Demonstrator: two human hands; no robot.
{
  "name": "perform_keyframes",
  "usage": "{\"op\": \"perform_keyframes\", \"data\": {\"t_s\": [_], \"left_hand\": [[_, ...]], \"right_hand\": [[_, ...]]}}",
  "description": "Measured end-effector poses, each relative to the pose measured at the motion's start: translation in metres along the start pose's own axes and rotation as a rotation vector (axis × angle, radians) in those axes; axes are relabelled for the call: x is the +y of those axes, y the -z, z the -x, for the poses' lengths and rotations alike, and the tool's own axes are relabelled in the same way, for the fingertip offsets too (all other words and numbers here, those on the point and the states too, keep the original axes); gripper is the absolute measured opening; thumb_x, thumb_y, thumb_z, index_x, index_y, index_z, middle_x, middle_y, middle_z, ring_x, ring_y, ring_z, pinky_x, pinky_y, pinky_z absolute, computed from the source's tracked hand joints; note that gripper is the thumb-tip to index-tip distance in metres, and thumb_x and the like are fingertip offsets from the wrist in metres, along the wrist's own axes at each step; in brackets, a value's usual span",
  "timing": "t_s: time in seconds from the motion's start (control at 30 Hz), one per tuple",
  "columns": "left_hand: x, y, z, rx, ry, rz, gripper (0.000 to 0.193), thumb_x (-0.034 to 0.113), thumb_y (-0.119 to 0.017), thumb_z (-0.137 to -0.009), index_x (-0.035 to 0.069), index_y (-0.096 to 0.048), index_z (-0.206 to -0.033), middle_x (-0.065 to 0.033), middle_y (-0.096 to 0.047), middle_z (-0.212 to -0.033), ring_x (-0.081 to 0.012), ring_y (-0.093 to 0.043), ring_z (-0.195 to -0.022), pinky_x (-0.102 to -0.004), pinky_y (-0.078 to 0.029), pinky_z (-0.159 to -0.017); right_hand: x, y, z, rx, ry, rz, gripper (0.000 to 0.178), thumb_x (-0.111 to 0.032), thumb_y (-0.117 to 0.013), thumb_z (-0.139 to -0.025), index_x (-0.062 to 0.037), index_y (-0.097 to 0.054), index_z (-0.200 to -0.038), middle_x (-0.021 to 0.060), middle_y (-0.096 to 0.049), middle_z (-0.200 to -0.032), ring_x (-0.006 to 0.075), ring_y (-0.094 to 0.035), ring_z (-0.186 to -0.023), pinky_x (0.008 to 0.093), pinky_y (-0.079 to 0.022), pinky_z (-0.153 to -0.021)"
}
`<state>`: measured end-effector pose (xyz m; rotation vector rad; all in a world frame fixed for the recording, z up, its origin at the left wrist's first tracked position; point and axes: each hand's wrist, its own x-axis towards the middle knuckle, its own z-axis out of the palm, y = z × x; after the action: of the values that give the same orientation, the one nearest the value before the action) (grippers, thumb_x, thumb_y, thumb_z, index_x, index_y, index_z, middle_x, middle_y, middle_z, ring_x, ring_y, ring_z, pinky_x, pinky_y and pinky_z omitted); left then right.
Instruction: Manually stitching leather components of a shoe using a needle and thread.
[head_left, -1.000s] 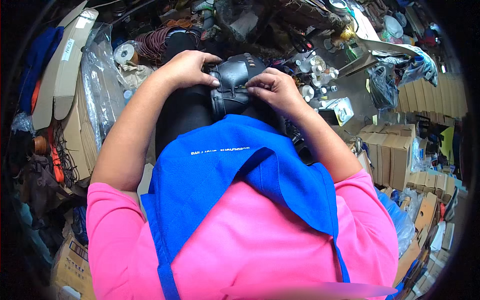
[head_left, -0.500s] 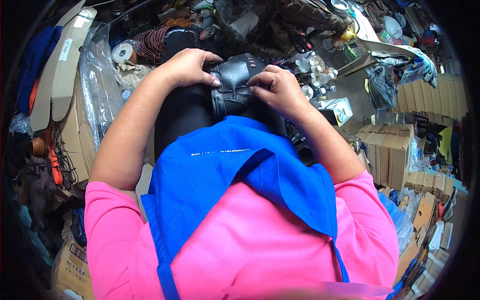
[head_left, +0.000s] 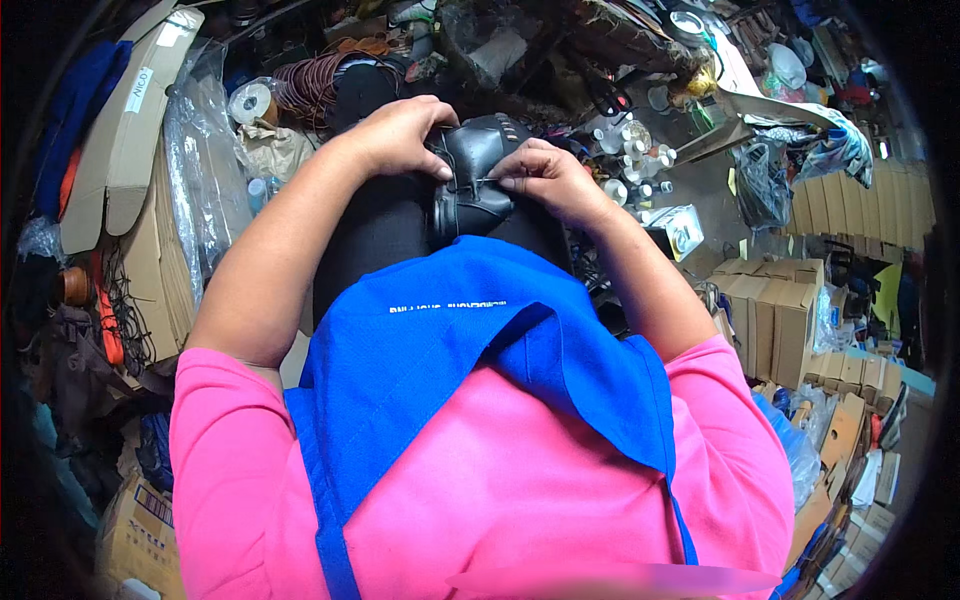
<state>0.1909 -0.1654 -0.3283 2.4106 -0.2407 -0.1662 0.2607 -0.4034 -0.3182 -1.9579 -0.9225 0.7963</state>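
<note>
A black leather shoe point(head_left: 482, 150) rests on my dark-clad lap at the top middle, with stitches showing along its far end. My left hand point(head_left: 412, 140) grips the left side of the shoe, thumb on the near side and fingers curled over the far edge. From the right, my right hand point(head_left: 548, 178) closes in a pinch over the middle of the shoe. A thin pale line shows at its fingertips, too small to name. Thin dark strands lie across the leather between the two hands.
A blue apron point(head_left: 440, 340) covers my lap's near part. To the left stand cardboard sheets point(head_left: 120, 150), clear plastic point(head_left: 205, 150) and a spool point(head_left: 250, 102). Right of the shoe are several small bottles point(head_left: 635, 150), a clear container point(head_left: 682, 232) and stacked cardboard boxes point(head_left: 770, 310).
The shoe and my left hand have shifted slightly to the right. My right hand has moved slightly left, bringing the fingertips of both hands closer together.
</note>
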Motion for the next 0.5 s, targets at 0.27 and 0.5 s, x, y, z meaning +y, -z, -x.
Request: {"op": "perform_keyframes", "data": {"t_s": [0.27,0.5], "left_hand": [[0.006,-0.011,0.001,0.108,0.078,-0.005,0.061,0.018,-0.081,-0.054,0.005,-0.056,-0.108,-0.0125,-0.056,-0.104,-0.0290,-0.056,-0.098,-0.0358,-0.046,-0.084],[0.003,0.035,0.059,0.242,0.124,0.067,0.036,0.002,-0.053,-0.077,0.006,-0.057,-0.112,-0.0133,-0.051,-0.108,-0.0263,-0.050,-0.106,-0.0314,-0.039,-0.094]], "right_hand": [[-0.007,-0.015,-0.003,0.118,0.177,0.140,0.012,-0.013,-0.073,-0.073,-0.0048,-0.066,-0.080,0.0039,-0.059,-0.074,0.0130,-0.057,-0.076,0.0279,-0.043,-0.071],[-0.006,-0.012,0.020,0.229,0.428,0.545,0.017,-0.015,-0.071,-0.072,-0.0156,-0.070,-0.089,0.0036,-0.054,-0.069,0.0204,-0.054,-0.069,0.0320,-0.037,-0.066]]}}
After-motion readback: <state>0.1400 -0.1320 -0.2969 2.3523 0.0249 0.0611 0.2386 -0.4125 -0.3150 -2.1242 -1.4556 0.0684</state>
